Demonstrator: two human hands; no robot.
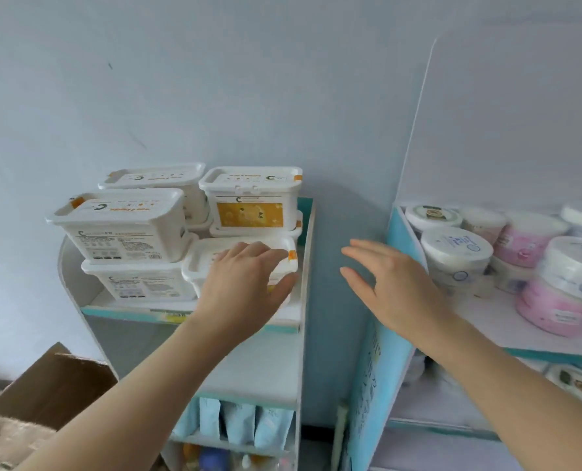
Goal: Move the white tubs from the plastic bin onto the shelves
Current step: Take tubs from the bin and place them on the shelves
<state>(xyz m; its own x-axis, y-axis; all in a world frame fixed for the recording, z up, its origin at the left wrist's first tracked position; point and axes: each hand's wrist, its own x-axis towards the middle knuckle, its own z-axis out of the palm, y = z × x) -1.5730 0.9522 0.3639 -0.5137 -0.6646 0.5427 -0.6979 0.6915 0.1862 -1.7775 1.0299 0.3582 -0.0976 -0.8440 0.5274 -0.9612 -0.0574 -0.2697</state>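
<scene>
Several white rectangular tubs stand stacked on the top shelf [303, 266] of the left unit. My left hand [245, 283] lies over the front right tub [201, 260], fingers across its lid and thumb down its right end. A tub with a yellow label [250, 198] sits on the stack behind it. Another tub [119, 222] tops the left stack. My right hand [388, 283] hovers in the gap between the two shelf units, fingers spread, holding nothing. The plastic bin is out of view.
A second shelf unit [401, 253] on the right carries round white and pink containers [456, 253]. Blue packets [238, 423] fill a lower shelf of the left unit. An open cardboard box [45, 396] stands at the lower left. A pale wall is behind.
</scene>
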